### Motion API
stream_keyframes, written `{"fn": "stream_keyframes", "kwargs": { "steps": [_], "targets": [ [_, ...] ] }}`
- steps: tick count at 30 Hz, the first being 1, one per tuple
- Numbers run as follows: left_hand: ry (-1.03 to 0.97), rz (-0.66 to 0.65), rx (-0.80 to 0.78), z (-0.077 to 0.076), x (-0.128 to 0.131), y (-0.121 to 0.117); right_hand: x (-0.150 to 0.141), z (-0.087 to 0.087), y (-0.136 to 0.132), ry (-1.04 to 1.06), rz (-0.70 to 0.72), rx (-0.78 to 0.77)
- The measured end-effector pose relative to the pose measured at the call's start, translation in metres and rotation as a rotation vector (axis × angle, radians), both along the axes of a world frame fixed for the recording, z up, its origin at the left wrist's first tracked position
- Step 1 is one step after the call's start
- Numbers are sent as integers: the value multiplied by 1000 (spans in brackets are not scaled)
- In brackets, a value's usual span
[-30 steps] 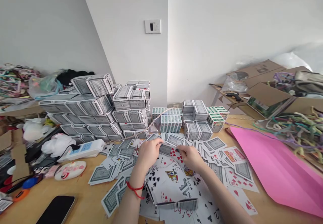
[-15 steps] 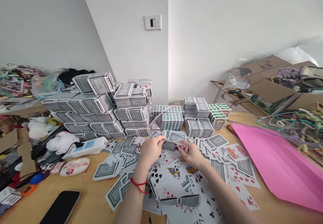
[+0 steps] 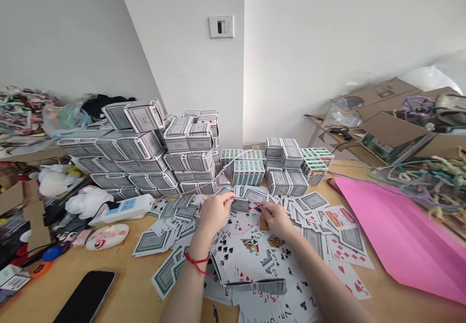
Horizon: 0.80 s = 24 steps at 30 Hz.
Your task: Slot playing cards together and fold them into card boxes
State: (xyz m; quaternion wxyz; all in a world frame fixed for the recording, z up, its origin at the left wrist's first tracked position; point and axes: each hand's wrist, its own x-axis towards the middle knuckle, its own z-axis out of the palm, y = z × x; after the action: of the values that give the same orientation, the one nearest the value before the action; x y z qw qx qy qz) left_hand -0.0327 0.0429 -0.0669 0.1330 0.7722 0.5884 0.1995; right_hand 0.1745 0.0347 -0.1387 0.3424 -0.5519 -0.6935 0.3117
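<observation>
In front of me lies a shallow tray-like panel of joined playing cards point(image 3: 236, 252), face side up, with folded-up edges along its left and near sides. At its far edge stands a folded card flap point(image 3: 240, 205) with a grey-green back pattern. My left hand point(image 3: 216, 213) is closed, pinching the left end of this flap between thumb and fingers. My right hand point(image 3: 277, 222) is closed at the flap's right end, on a card showing red pips point(image 3: 256, 206). The right fingertips are partly hidden. Loose playing cards point(image 3: 155, 242) surround the panel.
Stacked blocks made of cards point(image 3: 141, 143) rise at the back left, with smaller card blocks point(image 3: 287, 182) and green card boxes point(image 3: 249, 172) at the back. A power strip point(image 3: 125, 210) and a phone point(image 3: 85, 296) lie left. Pink sheet point(image 3: 404, 245) lies right.
My right hand has shifted slightly right and curled its fingers more at the far edge. My left hand keeps its pinch on the flap. The view has tilted a little.
</observation>
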Motion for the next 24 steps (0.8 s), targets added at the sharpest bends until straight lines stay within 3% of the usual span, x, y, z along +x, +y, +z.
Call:
{"fn": "stream_keyframes", "kwargs": {
  "steps": [7,16,24],
  "targets": [
    [-11,-23,-14,-3,0,0,7,1,3,71,87,-82],
    [-17,-2,-22,-1,0,1,1,-1,0,13,10,-45],
    [-42,-48,-50,-3,8,-1,-7,4,-2,-31,47,-48]
  ]
}}
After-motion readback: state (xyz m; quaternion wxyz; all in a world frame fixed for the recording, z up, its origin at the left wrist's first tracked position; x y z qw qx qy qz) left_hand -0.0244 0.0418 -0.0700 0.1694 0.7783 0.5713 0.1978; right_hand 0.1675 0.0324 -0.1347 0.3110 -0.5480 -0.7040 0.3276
